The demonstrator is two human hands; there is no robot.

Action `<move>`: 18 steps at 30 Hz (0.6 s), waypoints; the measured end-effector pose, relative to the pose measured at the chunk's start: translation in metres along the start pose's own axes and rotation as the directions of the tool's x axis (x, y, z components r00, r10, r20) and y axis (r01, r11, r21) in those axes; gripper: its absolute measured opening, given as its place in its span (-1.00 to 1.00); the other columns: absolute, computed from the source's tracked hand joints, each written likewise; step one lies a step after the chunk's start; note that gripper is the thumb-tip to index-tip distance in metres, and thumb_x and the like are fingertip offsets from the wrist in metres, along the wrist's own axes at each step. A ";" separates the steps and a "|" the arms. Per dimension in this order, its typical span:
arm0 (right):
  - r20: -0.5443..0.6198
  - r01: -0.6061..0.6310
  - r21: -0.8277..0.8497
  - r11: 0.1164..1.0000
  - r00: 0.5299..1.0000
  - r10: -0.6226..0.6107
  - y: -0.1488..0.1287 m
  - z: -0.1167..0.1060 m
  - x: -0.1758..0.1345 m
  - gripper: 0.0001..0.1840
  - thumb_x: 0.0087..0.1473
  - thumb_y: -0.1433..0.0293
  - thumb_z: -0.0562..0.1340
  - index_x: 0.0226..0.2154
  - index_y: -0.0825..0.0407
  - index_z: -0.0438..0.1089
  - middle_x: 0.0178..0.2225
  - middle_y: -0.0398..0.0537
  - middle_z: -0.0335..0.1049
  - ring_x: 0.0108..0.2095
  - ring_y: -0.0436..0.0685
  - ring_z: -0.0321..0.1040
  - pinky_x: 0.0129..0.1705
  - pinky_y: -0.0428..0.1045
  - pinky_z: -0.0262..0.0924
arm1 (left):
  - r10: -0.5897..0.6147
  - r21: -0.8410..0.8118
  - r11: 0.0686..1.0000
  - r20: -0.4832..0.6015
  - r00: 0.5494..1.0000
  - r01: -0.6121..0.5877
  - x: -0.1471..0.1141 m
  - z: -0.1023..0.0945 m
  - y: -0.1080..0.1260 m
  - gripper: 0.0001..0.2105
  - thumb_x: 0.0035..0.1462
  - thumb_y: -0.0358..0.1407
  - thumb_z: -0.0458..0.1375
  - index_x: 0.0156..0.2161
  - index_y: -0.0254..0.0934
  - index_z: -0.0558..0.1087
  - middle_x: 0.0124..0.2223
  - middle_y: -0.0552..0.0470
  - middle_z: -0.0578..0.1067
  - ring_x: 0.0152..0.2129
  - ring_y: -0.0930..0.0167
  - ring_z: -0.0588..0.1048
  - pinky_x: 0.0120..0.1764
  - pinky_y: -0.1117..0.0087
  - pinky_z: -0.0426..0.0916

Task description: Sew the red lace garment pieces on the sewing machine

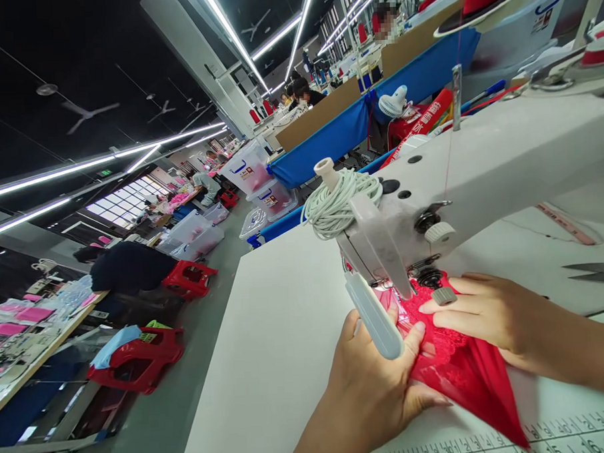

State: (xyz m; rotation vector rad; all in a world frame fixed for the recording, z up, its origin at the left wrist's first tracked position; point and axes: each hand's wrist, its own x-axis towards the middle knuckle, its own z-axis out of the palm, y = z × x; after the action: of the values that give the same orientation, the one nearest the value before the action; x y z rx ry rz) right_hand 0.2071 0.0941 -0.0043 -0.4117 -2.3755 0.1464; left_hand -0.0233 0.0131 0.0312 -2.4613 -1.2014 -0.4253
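Red lace fabric (450,350) lies under the head of a white sewing machine (509,157), and a pointed sheer end hangs toward the table's front. My left hand (371,377) has the fabric's near left edge between thumb and fingers; the machine's grey lever (375,320) hides part of these fingers. On the fabric's right side my right hand (490,308) lies with its fingers stretched out flat, close to the thread-tension knob (444,296). Its thumb is hidden. The needle area is mostly covered by the machine head.
Scissors (597,272) and a pink tape measure (565,223) lie right of the machine arm. A printed ruler (556,436) runs along the table's front. Coiled pale cord (341,201) sits on the machine head. Red stools (138,360), plastic bins (252,165) and seated people occupy the workshop beyond.
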 end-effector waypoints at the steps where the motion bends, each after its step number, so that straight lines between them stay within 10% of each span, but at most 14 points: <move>1: -0.014 0.007 -0.004 1.000 1.000 -0.007 0.000 0.001 0.000 -0.48 -0.17 0.79 -0.01 -0.27 0.06 0.44 -0.36 -0.11 0.48 -0.36 0.16 0.13 -0.29 0.09 0.20 | -0.001 0.009 1.000 -0.001 1.000 0.001 0.001 -0.001 0.000 -0.26 0.29 0.19 -0.37 0.06 -0.18 0.51 -0.19 -0.11 0.59 -0.26 0.19 0.49 -0.05 0.08 0.34; 18: 0.113 -0.024 -0.117 0.993 0.993 0.037 0.000 -0.008 0.005 -0.37 -0.27 0.75 0.02 -0.15 0.03 0.43 -0.28 -0.05 0.49 -0.27 0.21 0.25 -0.27 0.07 0.18 | 0.001 -0.026 1.000 -0.044 0.999 -0.003 0.010 -0.002 -0.006 -0.26 0.32 0.15 -0.41 0.00 -0.24 0.53 -0.07 -0.13 0.56 -0.24 0.24 0.45 -0.09 0.14 0.32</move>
State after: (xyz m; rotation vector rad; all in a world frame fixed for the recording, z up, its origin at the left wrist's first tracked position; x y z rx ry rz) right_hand 0.2092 0.0953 0.0048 -0.5069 -2.4996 0.0471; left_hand -0.0228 0.0228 0.0381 -2.4614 -1.1829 -0.4944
